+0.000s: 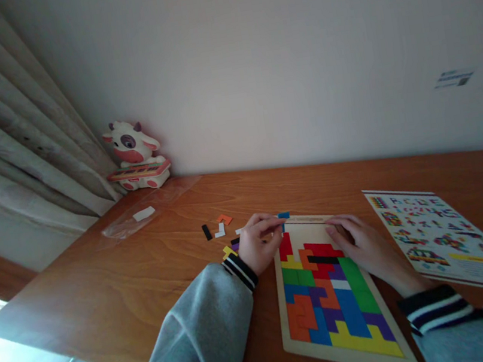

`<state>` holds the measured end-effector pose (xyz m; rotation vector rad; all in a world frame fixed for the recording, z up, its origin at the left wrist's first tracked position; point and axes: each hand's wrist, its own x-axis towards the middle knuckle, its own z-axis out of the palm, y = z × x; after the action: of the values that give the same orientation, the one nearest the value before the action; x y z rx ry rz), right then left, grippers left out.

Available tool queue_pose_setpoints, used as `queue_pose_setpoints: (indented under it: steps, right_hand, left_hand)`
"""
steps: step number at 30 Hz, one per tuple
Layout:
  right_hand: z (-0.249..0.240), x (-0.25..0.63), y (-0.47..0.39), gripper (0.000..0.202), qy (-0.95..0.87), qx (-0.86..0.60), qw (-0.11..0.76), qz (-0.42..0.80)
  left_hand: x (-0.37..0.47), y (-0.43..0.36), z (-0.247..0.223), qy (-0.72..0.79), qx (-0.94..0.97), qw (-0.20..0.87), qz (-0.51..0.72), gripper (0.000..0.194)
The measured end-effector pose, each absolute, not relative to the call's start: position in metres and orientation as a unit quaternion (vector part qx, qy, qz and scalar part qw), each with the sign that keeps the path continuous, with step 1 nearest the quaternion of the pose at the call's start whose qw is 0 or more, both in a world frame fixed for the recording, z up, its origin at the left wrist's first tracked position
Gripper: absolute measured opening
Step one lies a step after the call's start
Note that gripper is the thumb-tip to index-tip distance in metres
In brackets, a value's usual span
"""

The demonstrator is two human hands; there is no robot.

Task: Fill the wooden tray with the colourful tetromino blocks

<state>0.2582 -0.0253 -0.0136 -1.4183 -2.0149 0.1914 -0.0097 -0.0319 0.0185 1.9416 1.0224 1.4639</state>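
Observation:
A wooden tray puzzle (284, 320), filled over its lower part with coloured block pieces, lies in front of me. My left hand (260, 243) is at its top left corner, thumb and fingers pinched on a blue puzzle piece (283, 216). Part of that piece is hidden by the fingertips. My right hand (362, 243) rests over the upper right edge of the tray, fingers stretched out and holding nothing visible. Near the top of the laid pieces are a red piece (284, 246) and a black bar (323, 260). Bare wood shows above them.
Left of the tray lie several loose pieces, among them a black one (206, 232), an orange one (224, 219) and a yellow one (229, 250). A clear plastic bag (123, 226) and a cow toy keyboard (138, 160) stand farther back. A printed pattern sheet (450, 240) is at right.

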Motion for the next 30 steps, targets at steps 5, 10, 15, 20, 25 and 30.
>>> queue_pose_setpoints:
  steps: [5, 10, 15, 20, 25, 30]
  right_hand:
    - [-0.014, 0.259, -0.025, 0.036, -0.771, -0.542, 0.327, 0.07]
    - [-0.013, 0.258, -0.026, 0.035, -0.772, -0.54, 0.326, 0.081]
    - [-0.014, 0.259, -0.025, 0.034, -0.775, -0.536, 0.327, 0.076]
    - [-0.016, 0.26, -0.024, 0.033, -0.778, -0.533, 0.323, 0.073]
    - [-0.016, 0.259, -0.024, 0.033, -0.778, -0.535, 0.322, 0.071]
    - [-0.012, 0.258, -0.026, 0.033, -0.781, -0.53, 0.323, 0.072]
  left_hand:
    - [0.008, -0.032, 0.009, 0.359, 0.731, 0.264, 0.516, 0.017]
    - [0.005, -0.038, 0.011, 0.362, 0.779, 0.243, 0.451, 0.018]
    - [0.004, -0.039, 0.009, 0.374, 0.812, 0.197, 0.402, 0.023]
    - [0.004, -0.041, 0.01, 0.389, 0.844, 0.124, 0.348, 0.025]
    - [0.005, -0.048, 0.016, 0.397, 0.859, 0.055, 0.319, 0.026]
    - [0.001, -0.047, 0.014, 0.376, 0.872, 0.054, 0.31, 0.035]
